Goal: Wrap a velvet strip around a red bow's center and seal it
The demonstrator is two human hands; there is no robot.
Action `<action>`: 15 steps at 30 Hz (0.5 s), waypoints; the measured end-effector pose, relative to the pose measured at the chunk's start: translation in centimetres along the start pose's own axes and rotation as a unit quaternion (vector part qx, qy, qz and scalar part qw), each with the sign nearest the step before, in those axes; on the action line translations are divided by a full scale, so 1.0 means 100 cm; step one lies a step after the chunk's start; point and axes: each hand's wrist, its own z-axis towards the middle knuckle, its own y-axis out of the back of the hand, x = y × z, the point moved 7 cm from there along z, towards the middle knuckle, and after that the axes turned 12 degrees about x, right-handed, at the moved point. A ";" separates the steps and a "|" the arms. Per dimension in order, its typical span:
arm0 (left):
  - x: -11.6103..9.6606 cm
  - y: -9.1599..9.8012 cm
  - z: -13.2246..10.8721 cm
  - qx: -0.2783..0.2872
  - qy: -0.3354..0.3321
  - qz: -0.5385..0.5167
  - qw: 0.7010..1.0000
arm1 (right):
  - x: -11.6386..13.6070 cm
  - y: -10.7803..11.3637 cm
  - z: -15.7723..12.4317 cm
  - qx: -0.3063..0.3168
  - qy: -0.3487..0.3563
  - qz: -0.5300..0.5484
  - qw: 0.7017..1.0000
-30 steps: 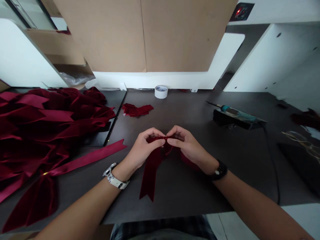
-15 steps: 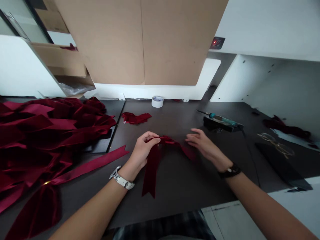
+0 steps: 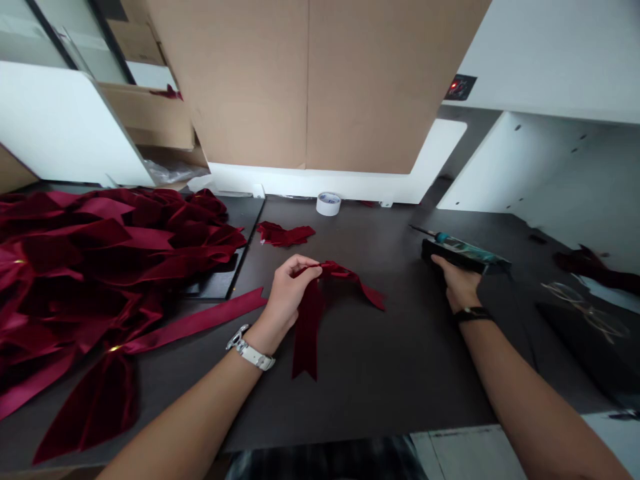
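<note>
My left hand [image 3: 289,291] is shut on the gathered top of a burgundy velvet ribbon bow [image 3: 309,337], whose tail hangs down across the dark tabletop and whose other loop reaches right. My right hand [image 3: 460,285] is apart from the bow, touching the front of a black stand [image 3: 450,255]. A soldering iron with a teal handle [image 3: 463,243] rests on that stand. Part of my right hand's fingers is hidden behind the stand, so any grip does not show.
A heap of finished burgundy bows [image 3: 100,247] covers the left of the dark table [image 3: 380,393], with a long ribbon tail [image 3: 200,320] reaching toward my left hand. Velvet scraps [image 3: 285,234], a white tape roll [image 3: 329,204], glasses [image 3: 585,313] and dark red cloth [image 3: 595,270] lie farther off.
My right hand has moved from near the bow to the black stand. My left hand keeps hold of the bow, and the view has shifted slightly.
</note>
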 end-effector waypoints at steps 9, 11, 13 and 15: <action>-0.017 0.024 0.003 -0.097 -0.077 -0.004 0.992 | 0.054 -0.040 -0.060 0.175 0.086 0.113 0.974; -0.023 0.030 0.002 -0.121 -0.110 0.005 0.986 | 0.052 -0.040 -0.076 0.193 0.076 0.026 0.978; -0.027 0.034 0.002 -0.139 -0.137 0.011 0.981 | 0.047 -0.040 -0.090 0.234 0.072 -0.029 0.969; -0.030 0.036 0.001 -0.151 -0.151 0.014 0.977 | 0.041 -0.045 -0.103 0.308 0.065 -0.039 0.948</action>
